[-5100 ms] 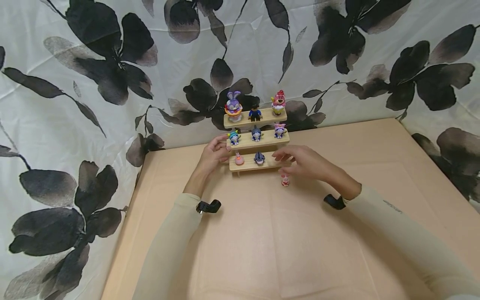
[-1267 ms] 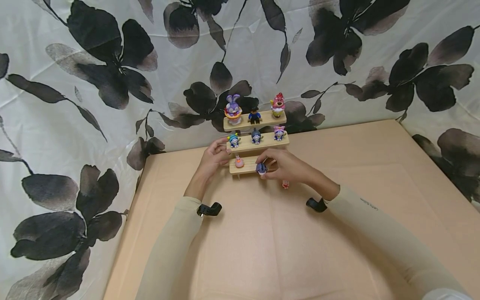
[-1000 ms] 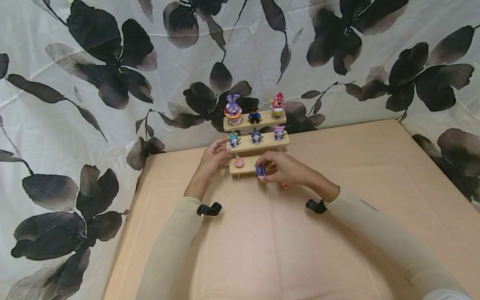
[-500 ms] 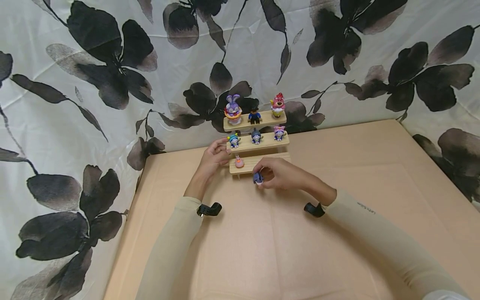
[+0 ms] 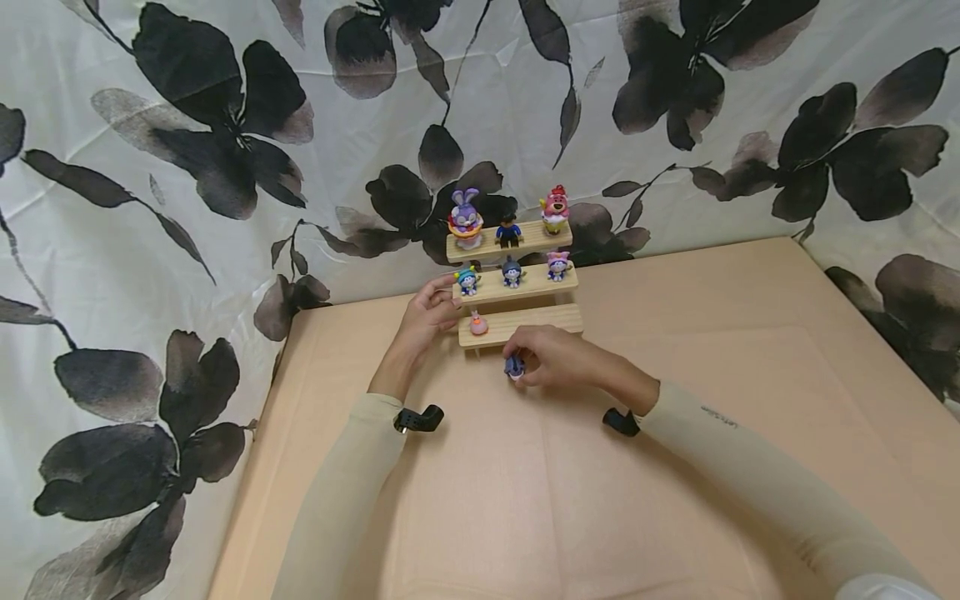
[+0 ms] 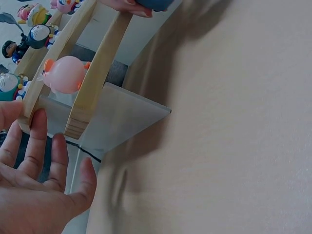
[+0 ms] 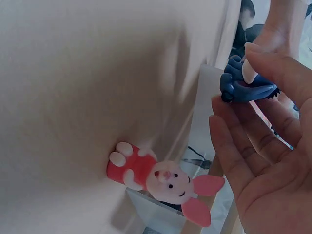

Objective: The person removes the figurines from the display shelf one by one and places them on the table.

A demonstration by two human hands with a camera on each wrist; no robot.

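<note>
A three-tier wooden display stand [image 5: 555, 317] stands at the back of the table. My left hand [image 5: 429, 318] holds the left end of its middle shelf, thumb and fingers around the plank in the left wrist view. Just in front of the bottom shelf, my right hand [image 5: 558, 358] pinches a small dark blue figurine [image 7: 246, 84] between thumb and fingers. On the bottom shelf's left end sits a round pink figurine [image 6: 66, 74]. A pink pig figurine in red [image 7: 163, 175] is upright on the table by the right hand, hidden from the head view.
Three small figurines, one of them in the middle [image 5: 512, 272], line the middle shelf. The top shelf bears a purple rabbit figurine [image 5: 466, 218], a dark-haired figure in blue [image 5: 508, 232] and a red-pink bear figurine [image 5: 556, 210]. Behind hangs a floral curtain [image 5: 525, 100].
The blue figurine stood mid-bottom shelf; my right hand has gripped it and brought it forward off the shelf, toward me. That hand now covers the pink pig. My left hand stays put.
</note>
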